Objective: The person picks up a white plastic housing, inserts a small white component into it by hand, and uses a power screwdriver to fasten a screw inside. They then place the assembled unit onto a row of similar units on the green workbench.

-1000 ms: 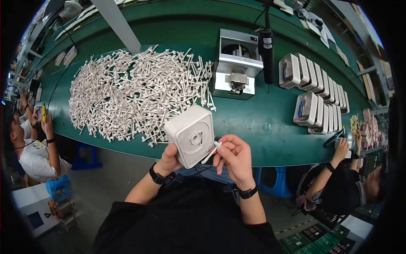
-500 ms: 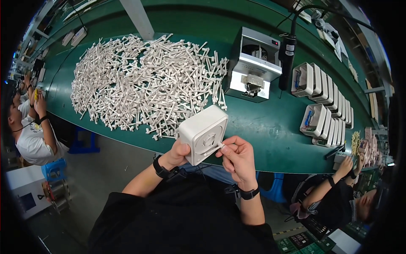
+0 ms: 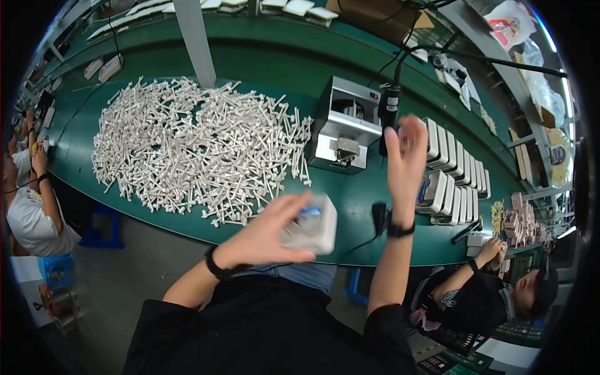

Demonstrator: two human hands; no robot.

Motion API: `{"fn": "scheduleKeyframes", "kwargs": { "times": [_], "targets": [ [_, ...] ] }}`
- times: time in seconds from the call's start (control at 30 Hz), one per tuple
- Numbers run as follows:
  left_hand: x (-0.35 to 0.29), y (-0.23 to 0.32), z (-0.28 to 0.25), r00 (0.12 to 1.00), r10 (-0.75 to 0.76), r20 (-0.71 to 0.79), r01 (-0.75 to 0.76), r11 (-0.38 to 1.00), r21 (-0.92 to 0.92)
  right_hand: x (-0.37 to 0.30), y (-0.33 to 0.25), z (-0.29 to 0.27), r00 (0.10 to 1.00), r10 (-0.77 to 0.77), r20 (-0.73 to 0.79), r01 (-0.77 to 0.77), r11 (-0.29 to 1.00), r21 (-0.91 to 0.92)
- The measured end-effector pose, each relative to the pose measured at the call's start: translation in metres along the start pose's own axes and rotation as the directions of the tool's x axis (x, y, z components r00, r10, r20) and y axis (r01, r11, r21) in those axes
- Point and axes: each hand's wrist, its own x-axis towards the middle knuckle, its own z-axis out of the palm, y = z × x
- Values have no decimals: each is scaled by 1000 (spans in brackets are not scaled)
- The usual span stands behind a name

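Low over the near edge of the table, my left hand [image 3: 265, 234] grips a white square plastic housing [image 3: 328, 228] by its side, fingers at the far end and thumb at the near end. Its hollow inside, with something blue in it, now shows; motion blurs the details. My right hand [image 3: 407, 165] is raised at the right with fingers apart and nothing visible in it. Just left of its fingertips hangs a black cylindrical power screwdriver [image 3: 390, 112] on a cable. Behind my right hand stand rows of similar white housings [image 3: 453, 153], partly covered by it.
A wide heap of white plastic stick-like parts [image 3: 194, 150] covers the table's left and middle. A metal screw-feeder-like machine [image 3: 347, 125] stands right of it. A black corded object [image 3: 380, 219] lies near my right wrist. Co-workers sit at the left [image 3: 37, 206] and right [image 3: 481, 294].
My right hand has left the housing's face and risen to the right, toward the hanging screwdriver. My left hand has turned the housing so its hollow side shows. The view has shifted.
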Motion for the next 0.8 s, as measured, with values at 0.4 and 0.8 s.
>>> {"fn": "scheduleKeyframes", "kwargs": {
  "times": [0.4, 0.8],
  "targets": [
    [-11, -46, 43, 975, 205, -83, -136, 854, 502, 5, -38, -26, 956, 224, 192, -284, 874, 395],
    [-11, -61, 40, 964, 196, -181, -86, 870, 485, 6, -43, 34, 996, 10, 91, -55, 854, 518]
  ]
}}
